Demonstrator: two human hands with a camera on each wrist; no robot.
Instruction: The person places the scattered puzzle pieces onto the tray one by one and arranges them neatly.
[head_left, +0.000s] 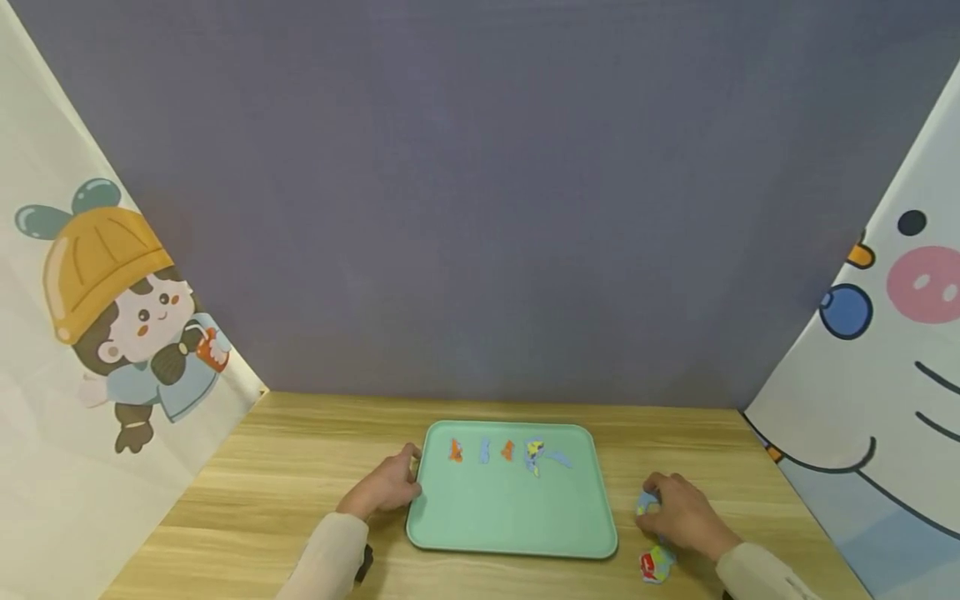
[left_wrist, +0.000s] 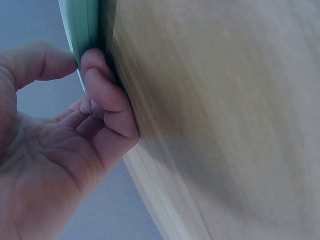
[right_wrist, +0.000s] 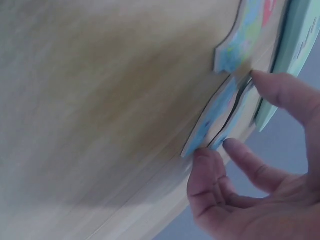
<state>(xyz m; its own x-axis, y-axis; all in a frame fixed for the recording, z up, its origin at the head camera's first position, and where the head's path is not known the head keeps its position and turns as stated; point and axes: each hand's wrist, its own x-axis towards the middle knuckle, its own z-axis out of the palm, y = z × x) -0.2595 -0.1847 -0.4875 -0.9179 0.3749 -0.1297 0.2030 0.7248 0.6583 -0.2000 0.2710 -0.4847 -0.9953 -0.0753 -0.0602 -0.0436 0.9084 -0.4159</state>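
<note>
Closest to the wearer, on the R side of the wood tbl (head_left: 480, 577), a red-and-green pc (head_left: 656, 564) lies flat & loose, just this side of the R hand (head_left: 678, 512). R hand pinches a blue-green pc (head_left: 645, 502) btwn thumb & fingertips, one digit at ea. end; whether it's off the tbl yet, can't tell. Key relation: tray (head_left: 517, 521) is directly L of that pc, close by, w/ only a strip of bare wood btwn; the pc's long axis runs approx. near-to-far, thumb end nearer, i.e. roughly parallel to the tray's R edge. So R hand is by far the nearer one to the pc; L hand (head_left: 390, 483) is across the tray, well apart. R wrist view adds a second blue pc (right_wrist: 207, 122) on the wood just beside the pinched one, on the side away from the tray; the other fingers come right up to its end, contact unclear. L hand grips the tray's L rim, thumb on top, index curled vs. the outer wall. Farther off, along the tray's far side, L to R: orange pc (head_left: 456, 451), pale blue strip (head_left: 484, 450), 2nd orange pc (head_left: 507, 450), yellow-and-purple pc (head_left: 534, 450), slanted pale blue pc (head_left: 560, 459). Beyond the tbl, grey backdrop (head_left: 480, 208).
</note>
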